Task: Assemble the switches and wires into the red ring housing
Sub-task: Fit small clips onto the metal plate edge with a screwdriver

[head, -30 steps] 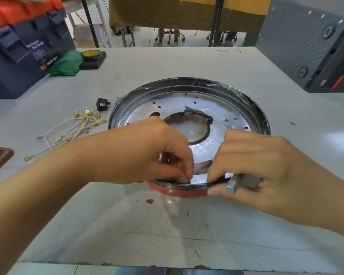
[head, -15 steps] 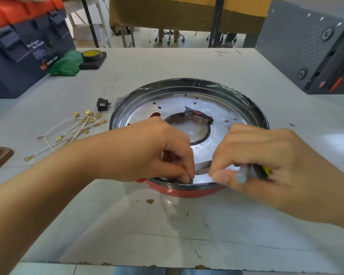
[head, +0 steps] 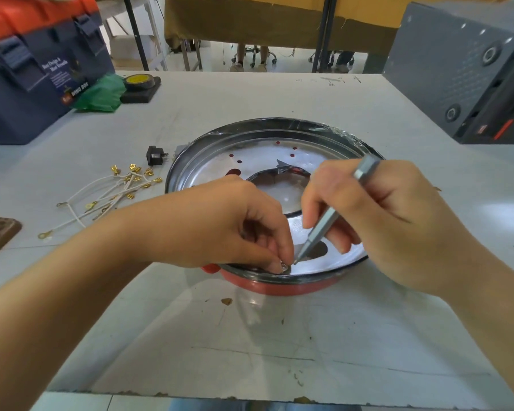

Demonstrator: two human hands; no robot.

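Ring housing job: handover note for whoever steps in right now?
Left hand pinches a small screw at the near rim of the red ring housing.
Right hand grips a grey screwdriver, tip beside that screw.
White wires and a black switch lie loose on the table, left of the housing.
Done: no wire or switch visibly fitted.
Left: drive the screw, then install switch and wires.

Single head view, worn camera, looks forward and down over desk (head: 368,99); wide-angle, close above both hands, far desk edge and room beyond visible.
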